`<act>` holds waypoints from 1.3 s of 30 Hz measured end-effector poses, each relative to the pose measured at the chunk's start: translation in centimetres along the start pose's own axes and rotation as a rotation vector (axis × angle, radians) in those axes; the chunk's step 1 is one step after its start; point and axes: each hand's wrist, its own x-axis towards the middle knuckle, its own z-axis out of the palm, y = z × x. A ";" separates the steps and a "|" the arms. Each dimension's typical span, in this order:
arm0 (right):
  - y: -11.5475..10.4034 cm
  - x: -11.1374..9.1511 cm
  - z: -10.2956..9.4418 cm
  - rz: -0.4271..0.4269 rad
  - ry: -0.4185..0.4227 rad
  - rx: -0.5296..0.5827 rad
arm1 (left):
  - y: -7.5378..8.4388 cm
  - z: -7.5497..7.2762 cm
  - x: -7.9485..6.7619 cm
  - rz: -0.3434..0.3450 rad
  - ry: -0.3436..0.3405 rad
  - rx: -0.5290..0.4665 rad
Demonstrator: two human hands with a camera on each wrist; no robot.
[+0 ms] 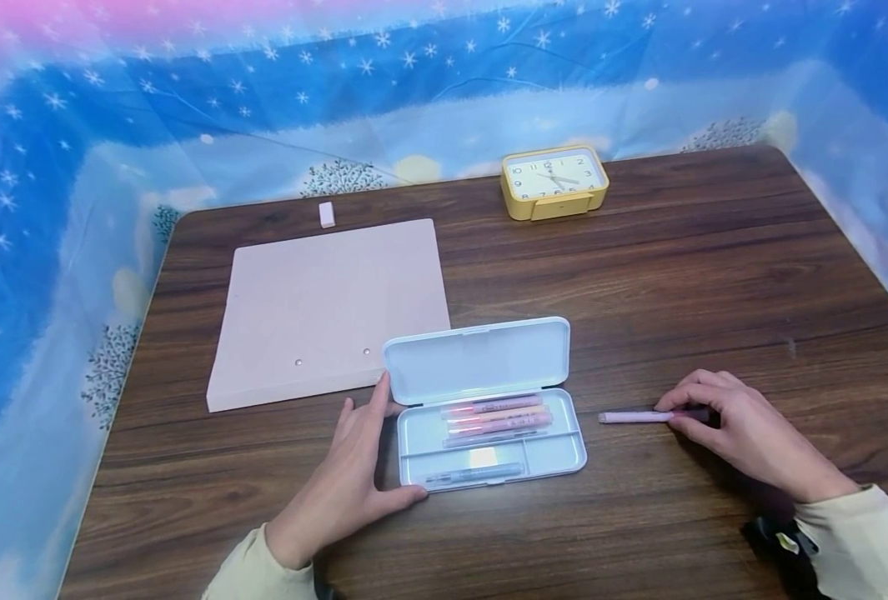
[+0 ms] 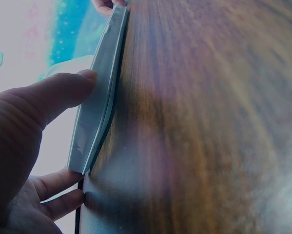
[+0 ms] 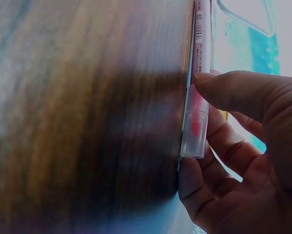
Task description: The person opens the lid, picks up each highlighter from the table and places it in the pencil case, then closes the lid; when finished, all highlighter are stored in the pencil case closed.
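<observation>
A pale pencil case (image 1: 574, 454) lies with its lid (image 1: 481, 362) raised at the back. Several pens and pink highlighters (image 1: 498, 421) fill its rear compartment, and a clear bluish pen (image 1: 474, 475) lies in the front one. My left hand (image 1: 346, 479) is spread at the case's left end, thumb against the front wall, index finger by the lid's corner. To the right of the case, my right hand (image 1: 740, 429) pinches a pink highlighter (image 1: 631, 417) low over the table. In the right wrist view, the highlighter's clear cap (image 3: 194, 139) shows a reddish tip inside.
A pale pink folder (image 1: 331, 300) lies behind and left of the case, partly overlapped by the lid. Behind it sits a small whitish eraser (image 1: 327, 215). A yellow alarm clock (image 1: 556, 183) stands at the back edge of the brown wooden table (image 1: 714, 275).
</observation>
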 end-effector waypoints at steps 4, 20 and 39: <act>0.0 0.0 -0.1 0.010 -0.012 0.014 | 0.0 0.1 0.0 -0.001 0.003 0.006; -1.3 0.3 -1.4 0.023 -0.025 0.066 | 0.0 0.1 -0.1 0.003 0.001 0.012; -5.4 1.9 -1.1 -0.009 -0.103 0.165 | -0.1 0.1 0.0 0.006 0.002 0.006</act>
